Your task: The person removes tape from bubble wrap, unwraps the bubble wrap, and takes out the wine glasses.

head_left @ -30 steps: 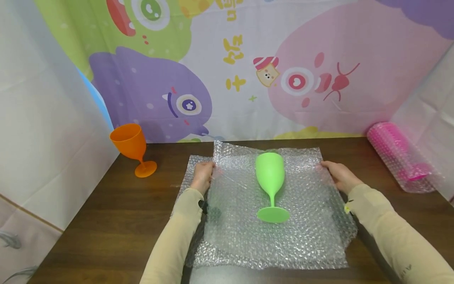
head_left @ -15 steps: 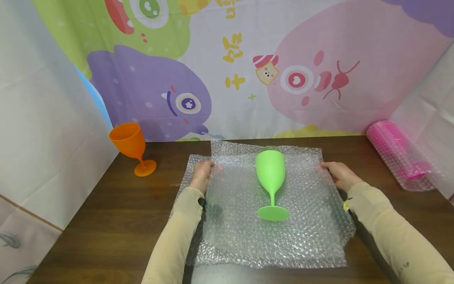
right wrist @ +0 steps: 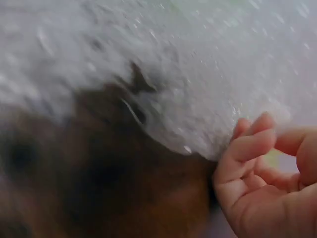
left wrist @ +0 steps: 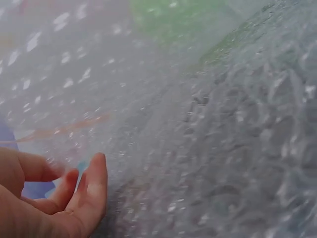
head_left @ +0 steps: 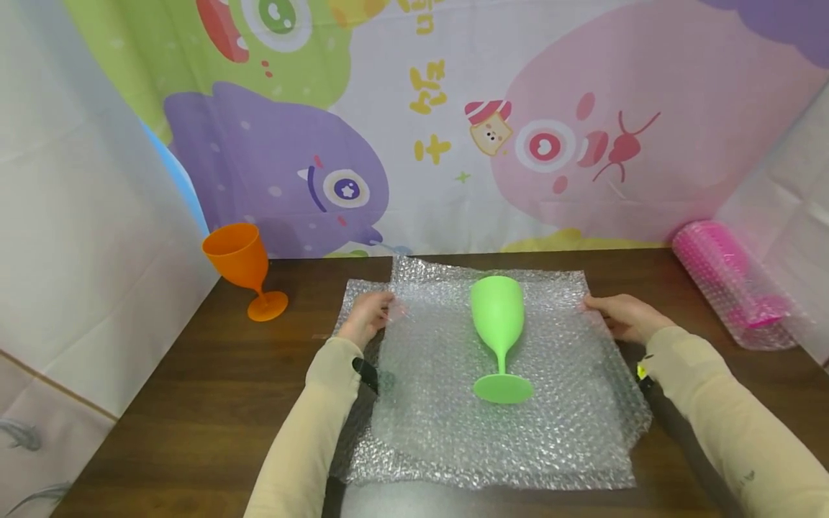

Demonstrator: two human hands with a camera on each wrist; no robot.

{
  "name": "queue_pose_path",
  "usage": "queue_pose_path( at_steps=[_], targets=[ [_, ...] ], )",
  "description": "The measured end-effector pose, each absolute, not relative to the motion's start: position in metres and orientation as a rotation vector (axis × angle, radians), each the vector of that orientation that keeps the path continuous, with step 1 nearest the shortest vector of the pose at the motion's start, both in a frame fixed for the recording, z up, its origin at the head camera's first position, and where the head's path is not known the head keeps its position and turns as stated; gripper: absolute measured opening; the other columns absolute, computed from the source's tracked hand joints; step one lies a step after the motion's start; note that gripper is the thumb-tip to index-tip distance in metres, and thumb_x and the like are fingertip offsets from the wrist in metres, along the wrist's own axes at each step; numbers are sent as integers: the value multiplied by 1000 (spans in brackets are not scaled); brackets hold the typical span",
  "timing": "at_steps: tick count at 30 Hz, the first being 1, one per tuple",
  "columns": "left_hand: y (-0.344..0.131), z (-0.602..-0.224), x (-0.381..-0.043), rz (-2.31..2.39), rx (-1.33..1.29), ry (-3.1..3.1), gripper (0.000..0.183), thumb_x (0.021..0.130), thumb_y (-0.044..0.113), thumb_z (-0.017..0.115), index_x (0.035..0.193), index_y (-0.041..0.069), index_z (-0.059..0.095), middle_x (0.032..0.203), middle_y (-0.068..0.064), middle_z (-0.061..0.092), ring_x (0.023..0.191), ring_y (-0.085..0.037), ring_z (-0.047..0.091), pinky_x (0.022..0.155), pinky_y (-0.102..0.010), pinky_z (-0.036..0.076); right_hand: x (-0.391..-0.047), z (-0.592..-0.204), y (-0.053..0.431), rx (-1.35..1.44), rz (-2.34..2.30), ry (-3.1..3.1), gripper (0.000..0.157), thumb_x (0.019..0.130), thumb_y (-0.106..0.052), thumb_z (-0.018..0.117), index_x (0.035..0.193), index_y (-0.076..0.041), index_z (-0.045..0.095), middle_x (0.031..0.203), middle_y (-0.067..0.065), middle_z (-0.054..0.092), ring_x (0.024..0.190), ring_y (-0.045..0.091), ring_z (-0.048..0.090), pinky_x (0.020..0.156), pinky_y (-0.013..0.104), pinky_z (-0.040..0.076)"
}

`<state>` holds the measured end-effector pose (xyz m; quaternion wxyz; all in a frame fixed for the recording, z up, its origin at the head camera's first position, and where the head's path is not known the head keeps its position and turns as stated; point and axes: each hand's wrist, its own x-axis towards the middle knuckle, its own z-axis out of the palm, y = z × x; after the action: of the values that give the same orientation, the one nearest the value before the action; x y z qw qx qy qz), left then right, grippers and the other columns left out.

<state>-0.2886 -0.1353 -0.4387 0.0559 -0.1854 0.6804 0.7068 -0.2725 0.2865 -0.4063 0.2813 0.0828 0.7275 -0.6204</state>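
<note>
A bright green plastic goblet (head_left: 497,309) lies on its side on overlapping sheets of clear bubble wrap (head_left: 440,432), its bowl toward the back and its foot toward the front. At the upper left edge of the top sheet, my left hand (head_left: 369,316) pinches the wrap lightly between thumb and fingers. Its fingers look loosely bent in the left wrist view. On the opposite side, my right hand (head_left: 627,316) pinches the right edge with thumb and curled fingers. In the right wrist view, the wrap's edge (right wrist: 183,148) runs into those fingers.
An orange goblet (head_left: 238,259) stands upright at the back left of the dark wooden table (head_left: 188,417). At the far right lies a pink goblet (head_left: 719,252) rolled in bubble wrap. A cartoon-printed cloth (head_left: 440,208) hangs behind the table.
My left hand has turned slightly, and its fingers have loosened and spread at the wrap's edge. The right hand has shifted only slightly; the green goblet stays on the sheet.
</note>
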Motion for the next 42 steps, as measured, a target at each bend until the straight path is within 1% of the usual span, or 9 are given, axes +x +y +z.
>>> queue_pose_path(
  at_steps=[3, 6, 12, 14, 23, 28, 31, 36, 42],
  targets=[
    [-130, -411, -275, 2025, -584, 2092, 28, 89, 15, 54, 111, -2, 54, 77, -2, 48, 49, -6, 41, 52, -21, 39, -275, -399, 290, 225, -1579, 2008, 21, 93, -29, 47, 94, -9, 51, 74, -9, 52, 68, 3, 51, 64, 21, 47],
    [-126, -388, -265, 2009, -526, 2070, 34, 91, 13, 50, 120, -4, 47, 84, -4, 47, 48, -5, 40, 50, -19, 39, -277, -387, 291, 238, -1543, 2037, 19, 93, -28, 48, 92, -9, 50, 71, -8, 52, 63, 3, 50, 61, 19, 46],
    [-117, -353, -254, 2027, -525, 2029, 51, 92, 9, 45, 139, 0, 28, 126, -17, 44, 47, -3, 36, 45, -16, 35, -280, -364, 290, 242, -1618, 1988, 16, 93, -24, 47, 95, -8, 48, 74, -3, 56, 64, 4, 56, 67, 18, 50],
    [-117, -351, -256, 2035, -541, 2019, 51, 92, 8, 45, 139, -1, 29, 131, -20, 41, 46, -3, 37, 44, -16, 35, -280, -357, 289, 259, -1631, 1973, 19, 94, -25, 45, 99, -7, 44, 76, -2, 56, 66, 4, 57, 71, 20, 50],
    [-129, -355, -274, 1887, -524, 2137, 44, 90, 14, 49, 131, 2, 41, 113, -12, 49, 56, -9, 46, 57, -23, 43, -287, -326, 288, 493, -1839, 1676, 23, 93, -30, 41, 100, -9, 39, 87, 3, 50, 78, 13, 56, 85, 29, 49],
    [-131, -334, -283, 1855, -511, 2162, 40, 92, 16, 47, 130, 3, 42, 110, -12, 53, 73, -13, 53, 78, -30, 48, -290, -318, 282, 512, -1929, 1606, 20, 94, -30, 39, 99, -10, 38, 103, 3, 42, 84, 13, 53, 86, 28, 48],
    [-128, -320, -286, 1886, -490, 2137, 40, 93, 17, 47, 129, 3, 42, 104, -10, 52, 73, -14, 54, 89, -33, 47, -292, -322, 277, 517, -1960, 1625, 16, 94, -27, 38, 93, -11, 42, 93, 1, 49, 78, 11, 55, 79, 26, 50],
    [-118, -299, -285, 1908, -456, 2138, 45, 92, 17, 49, 133, 5, 38, 107, -10, 53, 66, -12, 55, 92, -35, 46, -286, -332, 262, 444, -1914, 1890, 11, 93, -22, 41, 90, -12, 44, 67, -8, 55, 62, 3, 56, 66, 20, 49],
    [-94, -297, -284, 1878, -345, 2174, 46, 92, 15, 48, 135, 2, 36, 122, -16, 52, 85, -18, 58, 92, -34, 46, -278, -350, 243, 400, -1737, 2337, 21, 90, -17, 46, 104, -1, 47, 80, -3, 50, 64, 4, 49, 65, 21, 46]
  ],
)
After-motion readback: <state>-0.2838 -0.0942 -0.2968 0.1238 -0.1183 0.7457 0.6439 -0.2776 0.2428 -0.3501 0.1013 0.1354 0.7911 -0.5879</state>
